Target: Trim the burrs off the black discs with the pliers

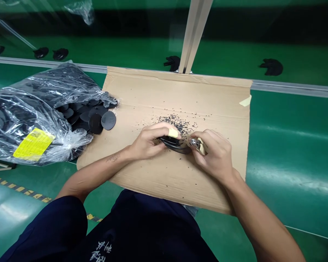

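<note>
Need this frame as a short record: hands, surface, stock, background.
left hand: holds black curved part; yellow wrap on a finger
right hand: holds metal-tipped tool
surface: cardboard sheet, black bits scattered near hands
stock: clear plastic bag at left, yellow label, black discs
background: black pieces beyond metal rail

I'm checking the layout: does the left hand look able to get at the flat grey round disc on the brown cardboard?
Probably yes: nothing seems to lie between the left hand and the grey disc, though that hand is holding a curved black part.
</note>
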`<state>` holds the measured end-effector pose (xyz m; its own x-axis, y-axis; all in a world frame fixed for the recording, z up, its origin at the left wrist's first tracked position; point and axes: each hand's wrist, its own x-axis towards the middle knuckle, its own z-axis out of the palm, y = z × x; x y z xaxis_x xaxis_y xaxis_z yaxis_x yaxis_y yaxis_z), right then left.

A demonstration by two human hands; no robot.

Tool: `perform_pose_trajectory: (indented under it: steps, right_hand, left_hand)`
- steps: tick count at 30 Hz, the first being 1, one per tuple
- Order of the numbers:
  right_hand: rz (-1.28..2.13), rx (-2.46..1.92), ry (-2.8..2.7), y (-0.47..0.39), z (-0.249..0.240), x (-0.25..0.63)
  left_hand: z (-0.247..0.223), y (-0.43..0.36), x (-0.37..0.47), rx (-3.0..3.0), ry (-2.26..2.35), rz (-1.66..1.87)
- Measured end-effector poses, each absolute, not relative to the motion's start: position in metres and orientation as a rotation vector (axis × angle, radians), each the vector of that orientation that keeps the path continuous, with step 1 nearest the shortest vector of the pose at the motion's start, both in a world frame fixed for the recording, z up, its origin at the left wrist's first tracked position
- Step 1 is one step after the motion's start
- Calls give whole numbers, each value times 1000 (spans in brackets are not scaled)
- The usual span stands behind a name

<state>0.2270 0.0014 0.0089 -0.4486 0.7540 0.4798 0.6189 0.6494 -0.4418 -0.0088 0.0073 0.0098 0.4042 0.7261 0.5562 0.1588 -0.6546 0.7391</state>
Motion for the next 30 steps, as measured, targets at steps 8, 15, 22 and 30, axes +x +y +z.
perform_pose_trajectory:
  steps: [8,15,22,30]
  right_hand:
    - [161,-1032,-2282,2,7,227]
    - [90,-1039,-2330,2,5,226]
    - [95,-1047,-2365,0,4,226]
    - [25,-1060,-2349,-1,4,223]
  left_hand:
    - [10,7,-11,2105,759,1235]
    - [11,6,-8,2106,660,1223]
    - [9,6,-9,2151,674,1191]
    - [8,3,-6,2136,651,1260]
